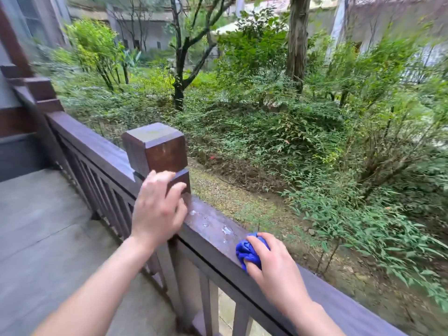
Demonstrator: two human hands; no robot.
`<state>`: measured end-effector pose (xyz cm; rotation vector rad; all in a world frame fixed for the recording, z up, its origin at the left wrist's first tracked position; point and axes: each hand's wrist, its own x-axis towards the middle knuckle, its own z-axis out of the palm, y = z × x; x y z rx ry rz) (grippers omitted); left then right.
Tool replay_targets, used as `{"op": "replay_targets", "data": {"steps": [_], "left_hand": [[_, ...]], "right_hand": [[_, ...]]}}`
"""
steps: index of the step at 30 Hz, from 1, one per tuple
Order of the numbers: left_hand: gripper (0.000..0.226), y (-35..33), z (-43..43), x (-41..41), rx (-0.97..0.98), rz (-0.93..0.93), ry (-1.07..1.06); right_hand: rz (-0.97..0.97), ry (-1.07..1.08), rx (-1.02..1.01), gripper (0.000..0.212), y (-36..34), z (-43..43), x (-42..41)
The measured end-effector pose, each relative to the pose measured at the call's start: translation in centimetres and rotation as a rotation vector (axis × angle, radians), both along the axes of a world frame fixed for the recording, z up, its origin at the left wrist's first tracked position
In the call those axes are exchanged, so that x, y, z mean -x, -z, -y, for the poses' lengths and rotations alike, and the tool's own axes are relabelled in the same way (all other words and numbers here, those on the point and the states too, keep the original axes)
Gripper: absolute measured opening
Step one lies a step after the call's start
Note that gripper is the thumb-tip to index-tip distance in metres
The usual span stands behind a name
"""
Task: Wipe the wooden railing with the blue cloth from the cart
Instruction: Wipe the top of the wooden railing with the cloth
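Observation:
A dark brown wooden railing [213,226] runs from upper left to lower right, with water drops on its flat top. My right hand [274,265] presses a bunched blue cloth [249,251] onto the top rail, right of the drops. My left hand [157,207] rests with spread fingers against the lower part of the square post [155,146] that rises from the rail. No cart is in view.
Vertical balusters [106,197] stand under the rail. A grey paved floor [36,226] lies on my side, at the left. Beyond the rail, a garden of shrubs and trees [291,117] drops away. A building corner [14,69] stands at the far left.

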<state>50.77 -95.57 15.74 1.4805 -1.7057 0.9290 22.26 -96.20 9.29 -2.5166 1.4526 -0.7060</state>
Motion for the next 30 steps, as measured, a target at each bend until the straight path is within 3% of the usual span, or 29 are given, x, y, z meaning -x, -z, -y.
{"op": "replay_targets", "data": {"steps": [3, 6, 9, 12, 17, 22, 27, 30], "left_hand": [[0.04, -5.9, 4.1, -3.6, 0.018, 0.063, -0.163], [0.049, -9.0, 8.3, -6.2, -0.141, 0.041, -0.252], [0.044, -9.0, 9.7, -7.1, -0.295, 0.038, -0.303], [0.034, -8.6, 9.8, -7.3, -0.21, 0.026, -0.297], [0.026, -8.1, 10.3, -7.6, -0.105, 0.041, -0.282], [0.028, -7.7, 10.7, -8.1, -0.054, 0.017, -0.281], [0.029, -7.4, 11.0, -8.2, -0.015, 0.015, -0.281], [0.03, -7.4, 11.0, -8.2, 0.003, 0.02, -0.285]], "right_hand": [[0.04, 0.111, 0.027, 0.047, 0.1, 0.1, -0.9], [0.023, 0.056, 0.045, 0.05, 0.4, -1.3, -2.1], [0.004, 0.065, 0.032, 0.05, 0.3, -0.3, -1.7], [0.069, 0.23, 0.019, 0.049, 0.1, 0.9, -3.1], [0.016, 0.113, 0.047, 0.054, 0.5, -1.3, -4.0], [0.095, 0.29, 0.043, 0.047, 0.0, 1.5, -4.8], [-0.003, 0.06, 0.072, 0.051, 0.3, -1.1, -5.6], [0.007, 0.145, 0.057, 0.049, 0.1, 0.8, -4.0]]}}
